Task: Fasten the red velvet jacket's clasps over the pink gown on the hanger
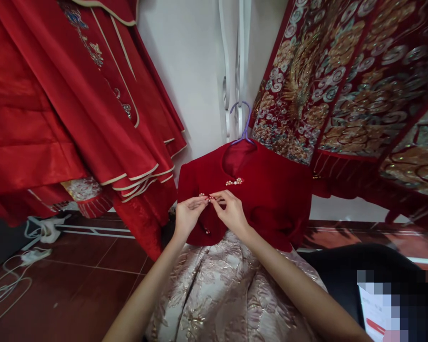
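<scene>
A dark red velvet jacket hangs in front of me on a purple hanger. Its neck carries a fastened-looking beaded clasp. Lower on the front edge, my left hand and my right hand meet, fingertips pinched together on a small beaded clasp. The fingers cover most of that clasp, so I cannot tell whether it is fastened. Another small bead shows below, near the hem. Under the jacket falls a pale brocade skirt with a shiny floral weave.
Red garments with cream piping hang at the left, and a heavily embroidered garment hangs at the right. White cables lie on the tiled floor. At the lower right is a black seat-like surface beside a lit screen.
</scene>
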`<state>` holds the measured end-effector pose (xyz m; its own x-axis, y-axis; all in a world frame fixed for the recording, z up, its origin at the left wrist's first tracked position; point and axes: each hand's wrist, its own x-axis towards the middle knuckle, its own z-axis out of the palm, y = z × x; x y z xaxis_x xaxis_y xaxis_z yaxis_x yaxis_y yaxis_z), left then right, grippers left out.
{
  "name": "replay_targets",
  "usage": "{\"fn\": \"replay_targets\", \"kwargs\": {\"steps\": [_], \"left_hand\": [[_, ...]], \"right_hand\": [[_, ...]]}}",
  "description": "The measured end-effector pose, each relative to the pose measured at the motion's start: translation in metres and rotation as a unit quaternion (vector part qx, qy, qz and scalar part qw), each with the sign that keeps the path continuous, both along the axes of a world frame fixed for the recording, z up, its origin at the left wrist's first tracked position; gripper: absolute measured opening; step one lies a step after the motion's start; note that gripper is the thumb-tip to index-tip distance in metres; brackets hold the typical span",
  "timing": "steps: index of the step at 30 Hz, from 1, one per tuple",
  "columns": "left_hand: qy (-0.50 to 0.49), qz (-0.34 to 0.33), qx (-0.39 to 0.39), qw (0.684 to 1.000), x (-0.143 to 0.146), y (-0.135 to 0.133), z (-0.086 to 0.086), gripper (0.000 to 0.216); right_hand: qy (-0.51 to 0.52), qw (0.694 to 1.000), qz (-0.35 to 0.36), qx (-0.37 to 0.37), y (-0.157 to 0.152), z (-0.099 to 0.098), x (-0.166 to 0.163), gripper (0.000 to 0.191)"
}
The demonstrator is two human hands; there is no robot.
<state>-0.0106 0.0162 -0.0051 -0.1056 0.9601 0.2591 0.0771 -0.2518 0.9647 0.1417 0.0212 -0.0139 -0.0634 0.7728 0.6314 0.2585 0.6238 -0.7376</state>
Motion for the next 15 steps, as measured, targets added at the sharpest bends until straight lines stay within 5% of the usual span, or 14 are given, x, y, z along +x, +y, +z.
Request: {"fn": "replay_targets", "kwargs": {"steps": [9, 15], "left_hand": [[0.175, -0.061, 0.041, 0.982, -0.004, 0.005, 0.005, 0.021], [0.249, -0.028, 0.053, 0.967, -0.015, -0.036, -0.025, 0.025]], "right_hand": [[-0.019, 0.999, 0.017, -0.041, 0.000, 0.008, 0.005, 0.015], [-0.033, 0.981, 0.111, -0.156, -0.034, -0.003, 0.066, 0.019]]}}
